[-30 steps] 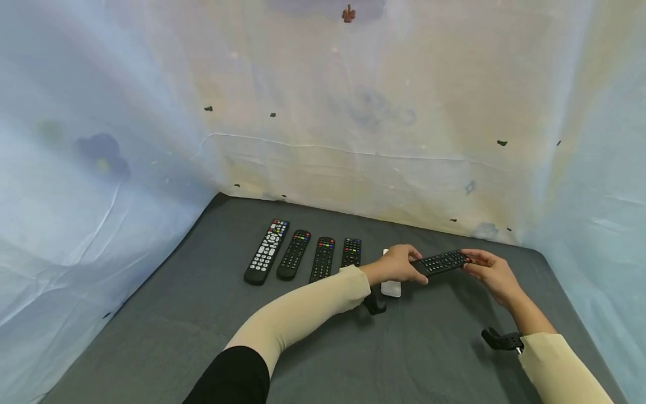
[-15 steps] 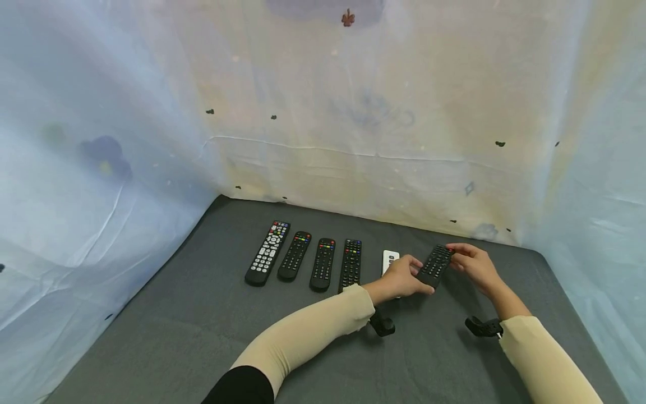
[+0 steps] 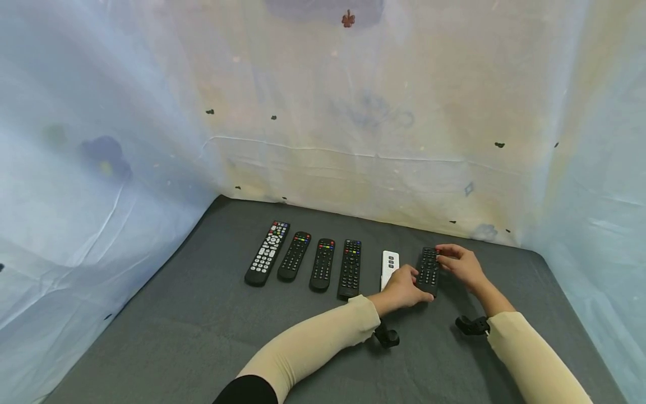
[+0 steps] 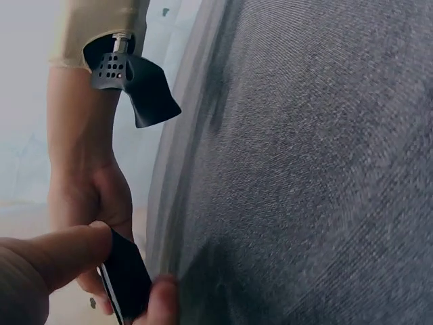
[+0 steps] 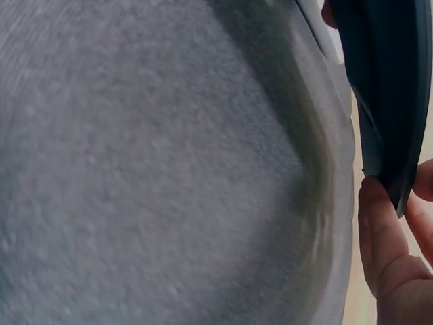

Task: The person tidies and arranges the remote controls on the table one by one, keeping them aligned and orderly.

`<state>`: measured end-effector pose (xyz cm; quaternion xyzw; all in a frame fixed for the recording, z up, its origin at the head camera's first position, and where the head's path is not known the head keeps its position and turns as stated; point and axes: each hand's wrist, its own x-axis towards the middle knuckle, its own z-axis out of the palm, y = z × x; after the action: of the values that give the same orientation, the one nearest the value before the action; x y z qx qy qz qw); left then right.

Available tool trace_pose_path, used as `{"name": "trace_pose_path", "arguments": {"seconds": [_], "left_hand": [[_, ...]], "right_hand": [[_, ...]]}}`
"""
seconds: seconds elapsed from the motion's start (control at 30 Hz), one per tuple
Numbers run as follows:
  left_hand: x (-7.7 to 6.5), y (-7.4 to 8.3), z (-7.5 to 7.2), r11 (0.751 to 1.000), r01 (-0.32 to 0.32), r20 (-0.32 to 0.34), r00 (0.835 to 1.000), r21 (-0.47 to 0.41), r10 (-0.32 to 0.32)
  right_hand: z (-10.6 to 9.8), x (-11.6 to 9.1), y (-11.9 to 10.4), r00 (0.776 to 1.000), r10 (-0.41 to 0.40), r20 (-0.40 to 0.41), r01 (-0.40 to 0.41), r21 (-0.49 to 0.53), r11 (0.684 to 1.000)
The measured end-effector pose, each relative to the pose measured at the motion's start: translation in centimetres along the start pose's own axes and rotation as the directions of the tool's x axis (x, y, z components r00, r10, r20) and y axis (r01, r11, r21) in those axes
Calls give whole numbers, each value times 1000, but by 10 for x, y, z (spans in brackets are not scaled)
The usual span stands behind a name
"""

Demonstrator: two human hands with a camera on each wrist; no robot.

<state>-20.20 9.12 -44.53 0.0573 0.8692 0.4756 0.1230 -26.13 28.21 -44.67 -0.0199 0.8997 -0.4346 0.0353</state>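
A black remote control point(image 3: 428, 271) is held between both hands at the right end of a row of remotes. At its near end the left hand point(image 3: 402, 289) grips it, and the left wrist view shows the thumb on one side of the remote point(image 4: 128, 277) and a finger on the other. Fingers and thumb of the right hand point(image 3: 461, 266) pinch its far end. In the right wrist view the remote's smooth underside point(image 5: 385, 81) stands off the cloth. A white remote point(image 3: 389, 262) lies just left of it, its lower part behind the left hand.
Left of the white remote lie several black remotes: one with colored keys point(image 3: 349, 269), one with a rounded end point(image 3: 322, 266), a slimmer one point(image 3: 294, 257) and a long one with white keys point(image 3: 267, 252). Grey cloth point(image 3: 192, 325) covers the table, with patterned curtains point(image 3: 353, 157) around it.
Both hands have moved left and turned the black remote from nearly crosswise to pointing away, parallel to the row. The left hand has also come nearer, uncovering more of the white remote.
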Motion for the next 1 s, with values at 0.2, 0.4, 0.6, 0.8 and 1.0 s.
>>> {"name": "trace_pose_path", "arguments": {"seconds": [0.2, 0.4, 0.6, 0.8, 1.0], "left_hand": [[-1, 2, 4, 996, 22, -29, 999, 83, -20], [-2, 5, 8, 982, 13, -33, 999, 186, -7], [-1, 3, 13, 948, -48, -37, 997, 314, 63], [-1, 1, 17, 931, -65, -10, 997, 358, 73], [-5, 4, 9, 910, -94, 6, 995, 403, 100]], "right_hand": [[7, 3, 3, 1000, -10, 7, 10, -3, 1000], [13, 0, 3, 1000, -9, 8, 9, -23, 1000], [16, -3, 2, 1000, -15, 10, 15, -8, 1000], [16, -1, 2, 999, -18, 32, 20, -53, 998], [17, -2, 0, 998, -9, 54, 12, -59, 998]]}}
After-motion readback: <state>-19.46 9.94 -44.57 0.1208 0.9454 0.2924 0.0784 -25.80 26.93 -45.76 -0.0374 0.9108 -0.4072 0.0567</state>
